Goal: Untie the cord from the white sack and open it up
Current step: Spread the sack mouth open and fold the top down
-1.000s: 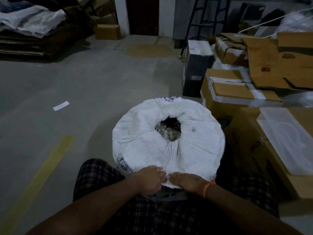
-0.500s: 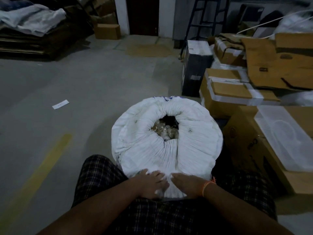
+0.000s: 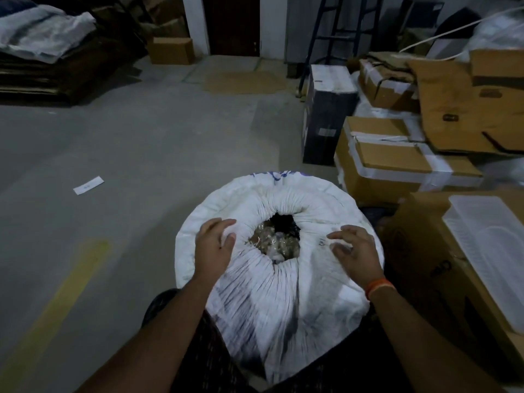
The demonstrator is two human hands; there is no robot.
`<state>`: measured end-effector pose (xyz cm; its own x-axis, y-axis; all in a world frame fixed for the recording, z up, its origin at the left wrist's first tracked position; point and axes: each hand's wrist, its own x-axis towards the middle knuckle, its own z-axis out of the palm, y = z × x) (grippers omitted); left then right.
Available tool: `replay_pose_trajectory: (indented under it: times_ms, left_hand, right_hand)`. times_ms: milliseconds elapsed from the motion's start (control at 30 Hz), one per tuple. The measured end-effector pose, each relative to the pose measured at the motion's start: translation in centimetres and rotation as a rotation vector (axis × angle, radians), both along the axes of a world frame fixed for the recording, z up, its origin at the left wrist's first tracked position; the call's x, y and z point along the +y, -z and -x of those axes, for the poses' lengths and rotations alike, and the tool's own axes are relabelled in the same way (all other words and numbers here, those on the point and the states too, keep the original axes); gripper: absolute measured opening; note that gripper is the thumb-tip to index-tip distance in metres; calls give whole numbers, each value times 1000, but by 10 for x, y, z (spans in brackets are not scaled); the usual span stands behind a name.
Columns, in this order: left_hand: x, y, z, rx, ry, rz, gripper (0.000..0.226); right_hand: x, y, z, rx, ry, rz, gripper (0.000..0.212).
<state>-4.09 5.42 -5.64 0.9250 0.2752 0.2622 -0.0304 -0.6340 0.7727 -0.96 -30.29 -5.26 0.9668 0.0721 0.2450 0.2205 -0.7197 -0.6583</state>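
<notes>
I have the big white woven plastic sack [image 3: 279,279] standing upright dead centre, pressed against the checked cloth over my knees at 6 o'clock; its gathered mouth [image 3: 279,239] puckers into radiating pleats around a small dark hole, and through it I see pale, shiny contents I cannot identify; no cord is visible to me, so I judge it off already or hidden in the folds. My left hand [image 3: 214,246] lies at 9 o'clock of the hole, fingers spread and nearly straight, resting on the puckered rim; my right hand [image 3: 353,251], with an orange thread band [image 3: 378,287] at the wrist, sits at 3 o'clock, fingers spread and lightly bent, somewhat blurred, so I cannot tell if it touches the cloth; neither grips anything. I read this placement as two hands set opposite each other to pull the pleats apart and widen the opening.

Room: bare grey concrete floor [image 3: 141,154] from 8 to 12 o'clock, with a white paper slip [image 3: 88,185] at 10 and a yellow floor stripe [image 3: 56,302] at 8; from 1 to 4 o'clock brown cardboard cartons [image 3: 391,163] crowd near the sack's right side, and a clear plastic tray [image 3: 487,251] lies on one at 3; so I judge the cloth is best folded outward leftward or toward me.
</notes>
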Motion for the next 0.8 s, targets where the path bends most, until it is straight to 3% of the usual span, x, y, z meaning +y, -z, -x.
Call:
replay_pose_trajectory:
  times_ms: [100,200,400,567,633,700,800]
  left_hand:
    - [5,18,-18,143,-13,24,34]
    - [2,21,-24,201,60,131,35]
    - [-3,33,-29,281,181,-180,42]
    - [20,36,-41,302,-73,-36,34]
    - [31,36,-45,395,-172,-43,38]
    - [32,26,-44,582,-189,-17,42]
    - [32,26,-44,700,-157,84,46]
  right_hand:
    - [-8,8,-19,17,-40,120,20]
    - [-14,15,-30,13,-37,173,25]
    - [-11,26,-37,129,-17,227,39]
    - [-25,15,-44,173,63,-162,20]
    - [-34,14,-44,208,119,-184,18]
    - [-40,13,-42,274,128,-167,22]
    - [-43,9,-40,335,80,-208,28]
